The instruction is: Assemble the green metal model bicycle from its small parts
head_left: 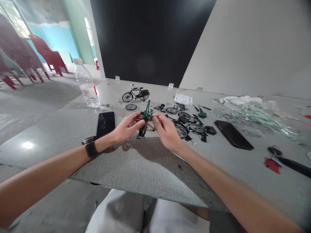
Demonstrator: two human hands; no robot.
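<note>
The left hand [127, 127] curls narrowly around a green miniature bicycle [145, 118], which stands almost upright between both hands, held up over a woven-textured grey mat [136, 165]. The right hand [166, 131] sits close on the other side, its fingertips [155, 118] drawn into a narrow pinch at the green metal frame; whether they hold a tiny part is too small to tell. Held this way, the slim frame seems kept clear of the mat so that both hands can reach it. A chunky black wristwatch [90, 146] circles the left wrist.

Just beyond the right hand, spoked black-tyred model wheels [181, 130] and small dark parts lie spread over the table [279, 194]. Ahead of the hands stands a complete black model bicycle [135, 94], perhaps kept upright as a reference. Beside the left hand lies a glossy smartphone [105, 124], with a clear plastic water bottle [86, 86] farther out. Well past the right hand lie a larger black smartphone [233, 134] and a clear plastic bag [252, 113].
</note>
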